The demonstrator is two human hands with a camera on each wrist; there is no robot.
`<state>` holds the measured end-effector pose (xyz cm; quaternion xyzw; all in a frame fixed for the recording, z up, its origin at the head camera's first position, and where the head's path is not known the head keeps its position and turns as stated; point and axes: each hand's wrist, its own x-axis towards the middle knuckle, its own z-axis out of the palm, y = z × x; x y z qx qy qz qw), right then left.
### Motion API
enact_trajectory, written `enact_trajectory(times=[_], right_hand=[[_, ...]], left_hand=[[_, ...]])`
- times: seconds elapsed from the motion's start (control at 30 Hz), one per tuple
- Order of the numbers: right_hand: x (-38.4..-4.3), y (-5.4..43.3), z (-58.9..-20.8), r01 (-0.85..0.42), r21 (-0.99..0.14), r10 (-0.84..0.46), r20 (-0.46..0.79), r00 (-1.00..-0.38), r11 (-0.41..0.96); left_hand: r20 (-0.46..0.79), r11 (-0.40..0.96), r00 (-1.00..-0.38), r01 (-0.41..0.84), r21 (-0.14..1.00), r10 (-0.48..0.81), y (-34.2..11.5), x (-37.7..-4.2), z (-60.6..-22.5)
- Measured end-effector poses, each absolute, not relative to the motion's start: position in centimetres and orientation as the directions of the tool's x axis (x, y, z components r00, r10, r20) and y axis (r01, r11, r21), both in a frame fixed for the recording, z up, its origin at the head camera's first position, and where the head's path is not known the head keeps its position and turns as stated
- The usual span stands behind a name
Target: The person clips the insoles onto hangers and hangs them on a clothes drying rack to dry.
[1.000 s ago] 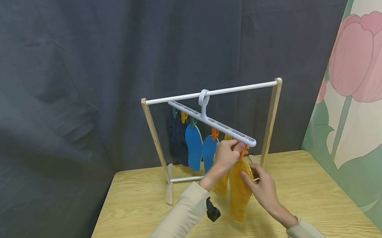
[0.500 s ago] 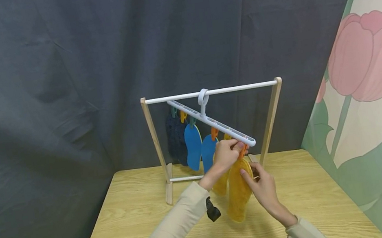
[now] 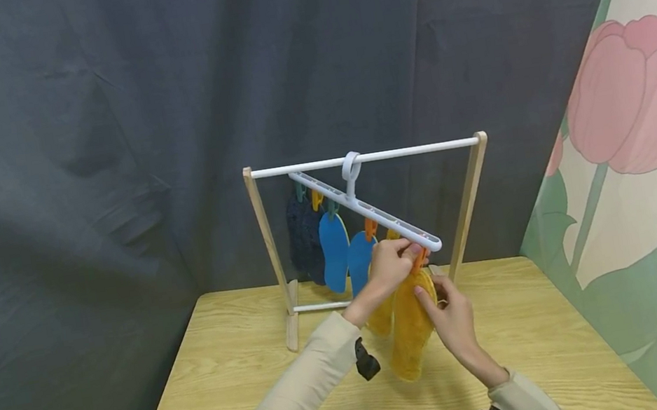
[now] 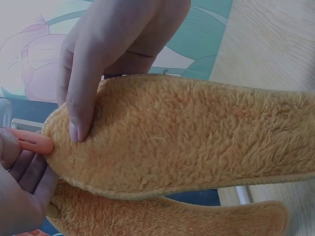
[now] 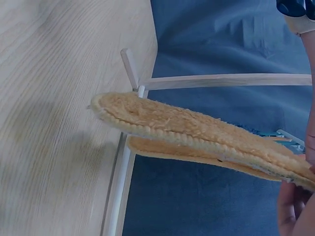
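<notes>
My left hand pinches an orange clothespin at the near end of a pale blue hanger. Right below it, a fuzzy yellow insole hangs lengthwise, its top held between the thumb and fingers of my right hand. Seen from the left wrist, the clothespin's tip meets the rounded end of the insole. A second yellow insole hangs just behind, partly hidden by the first. The right wrist view shows the insole's pale stitched edge side-on.
Farther along the hanger, two blue insoles and a dark fuzzy piece hang from coloured clothespins. The hanger's hook loops over the white bar of a wooden-legged rack, which stands on a wood-grain table.
My right hand has moved up very slightly with the insole, bringing its top closer to the clothespin. The left hand keeps its pinch and has hardly moved.
</notes>
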<state>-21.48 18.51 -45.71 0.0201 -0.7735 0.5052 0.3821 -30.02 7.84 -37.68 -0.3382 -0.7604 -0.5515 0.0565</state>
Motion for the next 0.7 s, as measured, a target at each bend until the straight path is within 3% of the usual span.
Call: enact_trajectory(times=[0.7], right_hand=[[-20.8,17.1,-43.2,-0.449,-0.776,0.404,0.62,-0.673,0.444]], left_hand=[[0.457,0.102,-0.766,0.554,0.827,0.452,8.0,-29.9,-37.6]])
